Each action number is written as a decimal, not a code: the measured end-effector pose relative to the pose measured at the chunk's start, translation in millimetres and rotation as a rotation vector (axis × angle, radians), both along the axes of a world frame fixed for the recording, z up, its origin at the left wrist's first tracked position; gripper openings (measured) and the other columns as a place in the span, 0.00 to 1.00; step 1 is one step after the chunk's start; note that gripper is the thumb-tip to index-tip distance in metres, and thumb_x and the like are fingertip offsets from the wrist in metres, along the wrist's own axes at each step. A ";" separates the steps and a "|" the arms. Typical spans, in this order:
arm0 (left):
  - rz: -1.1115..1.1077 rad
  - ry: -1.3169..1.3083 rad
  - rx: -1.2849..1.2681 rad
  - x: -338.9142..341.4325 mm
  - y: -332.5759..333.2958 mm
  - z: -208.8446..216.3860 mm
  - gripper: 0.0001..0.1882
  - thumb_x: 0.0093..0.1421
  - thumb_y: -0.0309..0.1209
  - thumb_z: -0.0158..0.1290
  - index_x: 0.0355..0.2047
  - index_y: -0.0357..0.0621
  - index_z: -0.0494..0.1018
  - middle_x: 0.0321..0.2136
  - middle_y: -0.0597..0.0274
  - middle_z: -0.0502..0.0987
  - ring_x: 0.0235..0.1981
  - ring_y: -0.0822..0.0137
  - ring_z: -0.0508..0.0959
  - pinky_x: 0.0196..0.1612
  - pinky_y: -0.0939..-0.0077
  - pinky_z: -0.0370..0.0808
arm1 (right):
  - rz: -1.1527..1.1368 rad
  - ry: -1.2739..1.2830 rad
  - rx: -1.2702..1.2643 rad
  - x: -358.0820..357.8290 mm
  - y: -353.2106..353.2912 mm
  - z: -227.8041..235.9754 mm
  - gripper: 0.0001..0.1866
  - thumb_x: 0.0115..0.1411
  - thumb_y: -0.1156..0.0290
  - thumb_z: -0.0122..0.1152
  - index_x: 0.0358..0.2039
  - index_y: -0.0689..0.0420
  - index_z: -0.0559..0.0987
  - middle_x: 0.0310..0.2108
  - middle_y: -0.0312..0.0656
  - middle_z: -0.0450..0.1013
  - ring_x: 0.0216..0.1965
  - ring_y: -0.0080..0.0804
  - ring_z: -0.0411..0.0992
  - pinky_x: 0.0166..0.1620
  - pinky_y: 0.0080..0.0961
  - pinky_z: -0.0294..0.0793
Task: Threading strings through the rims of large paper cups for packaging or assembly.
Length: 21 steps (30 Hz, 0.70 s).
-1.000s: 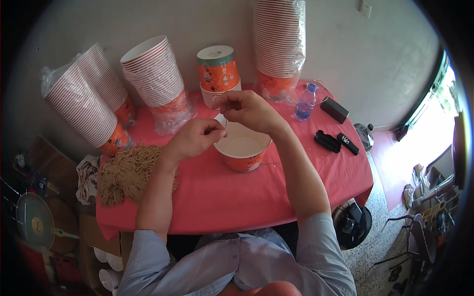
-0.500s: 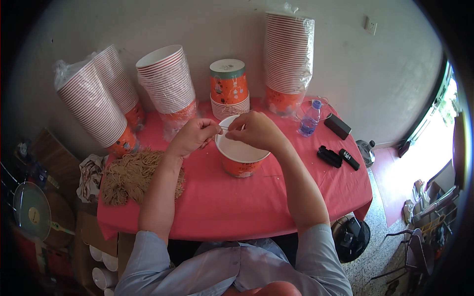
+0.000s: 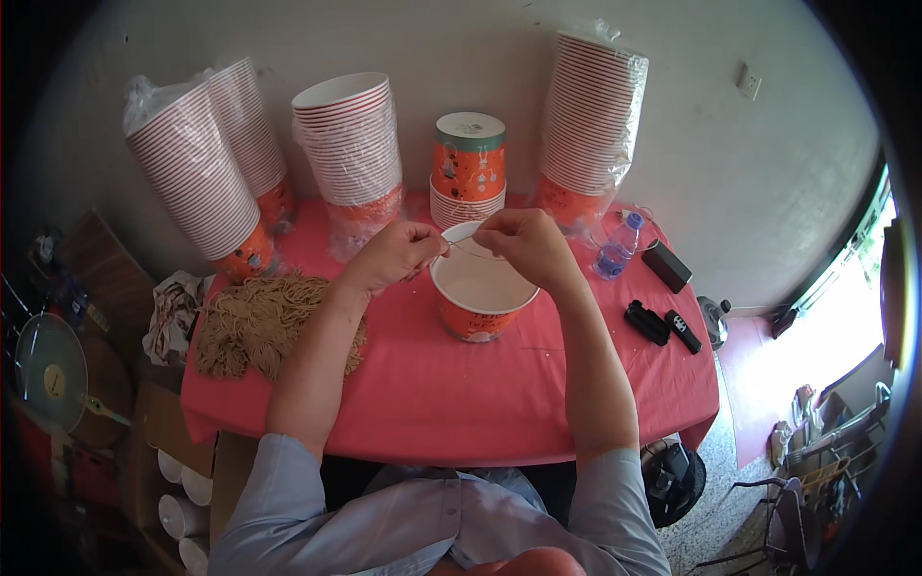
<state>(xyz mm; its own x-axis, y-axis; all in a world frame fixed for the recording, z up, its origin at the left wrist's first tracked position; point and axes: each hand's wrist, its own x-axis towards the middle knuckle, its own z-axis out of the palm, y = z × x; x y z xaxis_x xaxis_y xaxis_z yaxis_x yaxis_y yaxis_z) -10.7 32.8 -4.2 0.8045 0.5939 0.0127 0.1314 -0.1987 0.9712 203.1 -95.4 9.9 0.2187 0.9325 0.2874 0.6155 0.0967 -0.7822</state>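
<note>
Above a white-lined orange paper bucket (image 3: 477,324), a thin cord (image 3: 467,252) runs between my two hands. My left hand (image 3: 399,255), over the bucket's left rim, pinches one part of it between thumb and fingers. Over the far right of the rim, my right hand (image 3: 530,246) is closed on another part, knuckles up. The cord's ends are too small to make out. The bucket stands upright and its inside looks bare. Left of my left forearm lies a tangled heap of tan cords (image 3: 254,326).
Tall plastic-wrapped bucket stacks (image 3: 187,168) line the red-covered table's (image 3: 451,413) back edge, with a shorter stack (image 3: 468,173) between them. To the right are a water bottle (image 3: 617,248), a black box (image 3: 666,267) and small black items (image 3: 663,326). An open carton (image 3: 226,470) sits lower left.
My hands have drawn slightly apart, and more of the cord shows between them. The whole view has shifted a little; the bucket stays on the table below.
</note>
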 end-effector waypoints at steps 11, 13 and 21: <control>-0.029 0.028 0.054 -5.5 18.8 -11.7 0.10 0.69 0.34 0.59 0.34 0.39 0.80 0.24 0.66 0.81 0.19 0.80 0.73 0.22 0.83 0.70 | -0.269 0.082 0.149 8.4 8.3 -8.5 0.09 0.61 0.67 0.67 0.36 0.59 0.87 0.27 0.43 0.83 0.28 0.32 0.82 0.35 0.33 0.80; -0.003 0.002 0.044 -3.9 19.8 -13.7 0.11 0.69 0.35 0.60 0.34 0.40 0.80 0.24 0.66 0.81 0.19 0.79 0.74 0.22 0.83 0.70 | -0.296 -0.206 0.181 6.4 6.4 -11.2 0.08 0.61 0.67 0.67 0.34 0.57 0.87 0.28 0.44 0.83 0.29 0.37 0.83 0.35 0.37 0.81; -0.032 -0.047 0.003 -2.3 8.0 -3.0 0.11 0.69 0.35 0.59 0.35 0.40 0.81 0.25 0.66 0.81 0.19 0.79 0.75 0.22 0.83 0.70 | 0.196 -0.391 0.181 -31.0 7.1 -17.6 0.05 0.60 0.71 0.69 0.37 0.54 0.88 0.33 0.44 0.83 0.34 0.38 0.82 0.40 0.35 0.80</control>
